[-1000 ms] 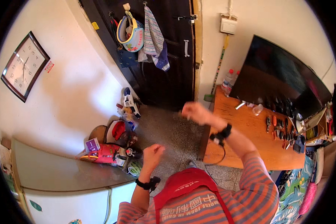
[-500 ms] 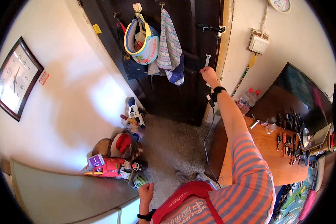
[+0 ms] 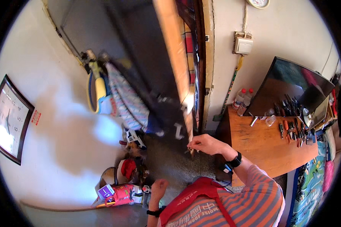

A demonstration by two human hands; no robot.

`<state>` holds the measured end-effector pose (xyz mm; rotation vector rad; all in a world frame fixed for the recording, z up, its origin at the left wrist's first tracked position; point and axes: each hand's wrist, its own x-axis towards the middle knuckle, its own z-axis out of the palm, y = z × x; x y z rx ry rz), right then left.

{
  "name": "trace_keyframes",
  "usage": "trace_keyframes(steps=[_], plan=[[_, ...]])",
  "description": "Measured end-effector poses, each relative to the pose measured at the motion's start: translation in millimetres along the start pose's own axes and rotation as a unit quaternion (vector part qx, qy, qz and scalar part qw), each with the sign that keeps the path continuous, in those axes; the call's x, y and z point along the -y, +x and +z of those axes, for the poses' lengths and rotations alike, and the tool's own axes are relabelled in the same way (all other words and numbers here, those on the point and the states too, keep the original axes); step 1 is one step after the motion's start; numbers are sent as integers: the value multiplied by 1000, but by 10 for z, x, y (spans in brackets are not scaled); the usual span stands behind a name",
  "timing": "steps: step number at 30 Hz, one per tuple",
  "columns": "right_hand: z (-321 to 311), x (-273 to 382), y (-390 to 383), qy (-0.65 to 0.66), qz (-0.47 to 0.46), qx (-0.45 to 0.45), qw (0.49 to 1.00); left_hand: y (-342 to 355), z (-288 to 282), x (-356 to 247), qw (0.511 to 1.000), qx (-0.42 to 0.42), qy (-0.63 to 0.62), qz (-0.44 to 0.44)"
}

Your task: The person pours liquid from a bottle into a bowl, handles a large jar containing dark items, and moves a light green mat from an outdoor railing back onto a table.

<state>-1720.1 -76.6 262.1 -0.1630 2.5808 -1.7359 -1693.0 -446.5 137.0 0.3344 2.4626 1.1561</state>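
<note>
Swung open since half a second before, the dark door (image 3: pixel 155 75) showed its orange edge at centre frame. Right hand (image 3: pixel 204 144) pinched that edge low down, fingers narrow; left hand (image 3: pixel 159 188) hung curled, empty. Door looked heavy, rigid; edge gave firm purchase.

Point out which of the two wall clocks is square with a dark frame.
The clock on the left wall: square, dark-framed. The other clock, top edge above the switch box, is round and pale-rimmed.
</note>
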Motion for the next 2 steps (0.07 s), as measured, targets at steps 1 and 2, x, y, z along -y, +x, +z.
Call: trace_keyframes(steps=[1, 2], plan=[[-67, 4, 32, -11, 49, 24, 998, 70, 25, 126, 1000, 7, -14, -8], [-194, 19, 89, -22, 98, 45, 994, 135, 107, 375, 999, 14, -26, -13]])
